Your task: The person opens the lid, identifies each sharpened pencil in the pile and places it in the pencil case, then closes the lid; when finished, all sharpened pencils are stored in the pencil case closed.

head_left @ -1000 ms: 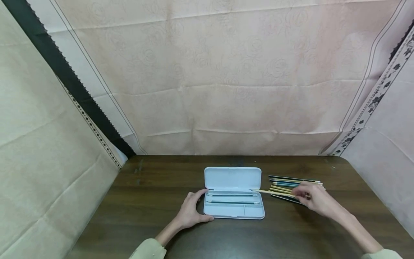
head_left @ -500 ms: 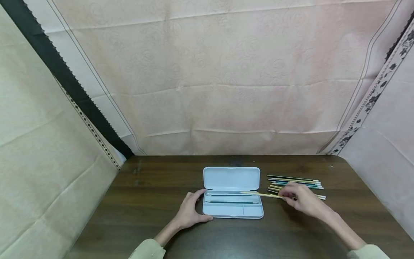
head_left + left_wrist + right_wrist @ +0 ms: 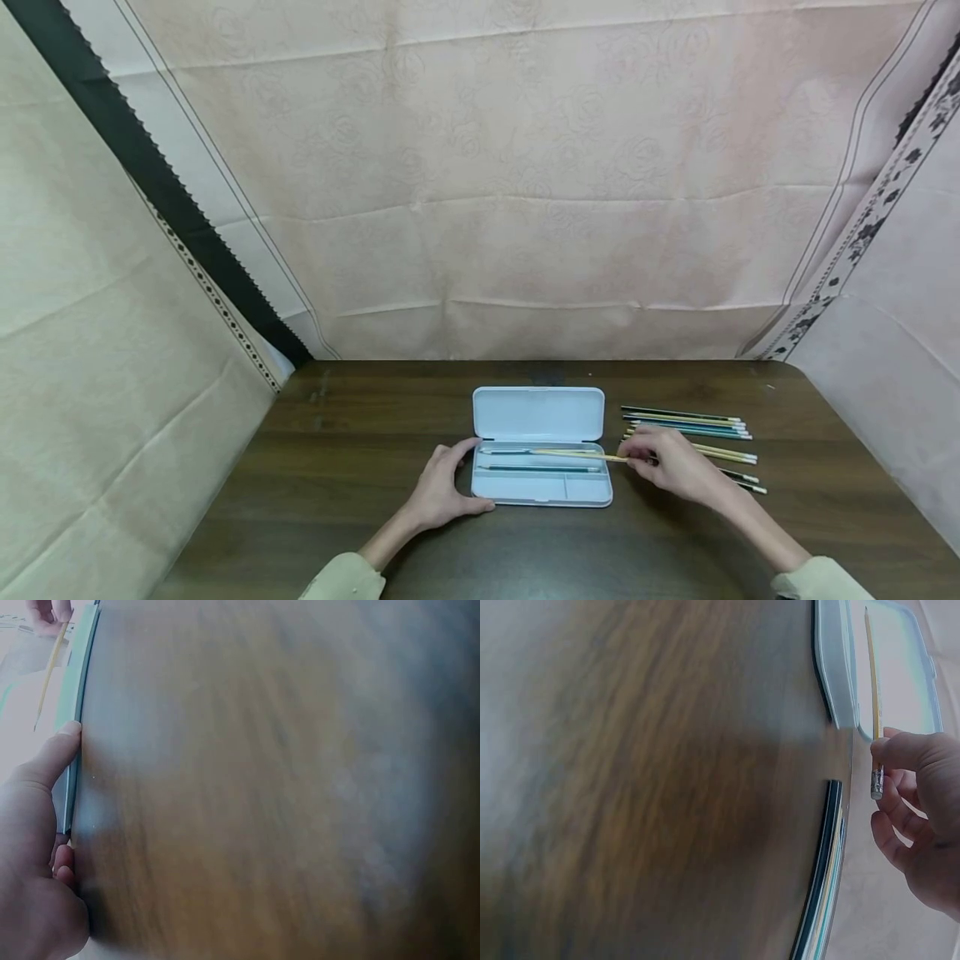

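A light blue pencil case [image 3: 537, 414] lies with its lid up on the wooden table. My left hand [image 3: 438, 493] holds its left end, thumb at the front edge and fingers near the hinge; the thumb [image 3: 56, 754] shows in the left wrist view. Inside lie a teal pencil [image 3: 538, 469] and a pale blue pencil [image 3: 501, 452]. Between thumb and fingers my right hand [image 3: 672, 468] pinches a yellow pencil [image 3: 874, 686] near its eraser end. Its point reaches left over the case's back compartment; whether it touches the bottom I cannot tell.
Right of the case several loose pencils [image 3: 705, 425] lie side by side, black, yellow and teal, partly hidden behind my right hand. Patterned cloth [image 3: 540, 208] hangs behind the brown table [image 3: 360, 400] and along both sides.
My right hand has moved left from the loose pencils, carrying the yellow pencil farther over the case. The left hand has stayed in place on the case.
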Demonstrator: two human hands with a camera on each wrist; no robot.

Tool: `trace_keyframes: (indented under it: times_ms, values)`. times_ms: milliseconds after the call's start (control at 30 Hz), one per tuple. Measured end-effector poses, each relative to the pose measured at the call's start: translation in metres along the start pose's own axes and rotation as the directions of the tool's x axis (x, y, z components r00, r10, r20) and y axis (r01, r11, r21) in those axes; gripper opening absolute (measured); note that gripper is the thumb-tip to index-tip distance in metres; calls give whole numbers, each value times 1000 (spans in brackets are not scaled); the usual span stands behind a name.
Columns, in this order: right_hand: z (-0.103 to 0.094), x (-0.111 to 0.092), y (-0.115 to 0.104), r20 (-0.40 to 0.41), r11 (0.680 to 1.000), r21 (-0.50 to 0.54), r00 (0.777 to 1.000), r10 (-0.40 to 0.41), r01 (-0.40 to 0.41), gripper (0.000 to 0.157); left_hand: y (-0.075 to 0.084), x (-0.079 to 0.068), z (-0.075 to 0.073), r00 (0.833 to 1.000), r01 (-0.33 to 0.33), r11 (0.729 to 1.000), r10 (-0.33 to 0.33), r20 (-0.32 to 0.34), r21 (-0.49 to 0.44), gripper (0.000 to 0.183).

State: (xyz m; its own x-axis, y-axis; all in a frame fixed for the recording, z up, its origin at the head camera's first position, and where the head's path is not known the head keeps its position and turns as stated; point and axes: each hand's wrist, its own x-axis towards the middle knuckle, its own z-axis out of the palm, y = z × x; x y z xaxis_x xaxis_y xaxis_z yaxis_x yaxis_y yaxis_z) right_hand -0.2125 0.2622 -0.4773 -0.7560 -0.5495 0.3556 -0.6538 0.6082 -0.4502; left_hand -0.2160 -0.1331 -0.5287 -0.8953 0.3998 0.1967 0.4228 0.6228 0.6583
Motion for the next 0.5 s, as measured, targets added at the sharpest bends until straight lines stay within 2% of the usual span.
trace_keyframes:
  times_ms: [500]
  values:
    - [18, 18, -7, 35, 1000, 18, 999, -15, 14, 23, 1, 1, -1, 1000, 15, 1000, -15, 3, -2, 92]
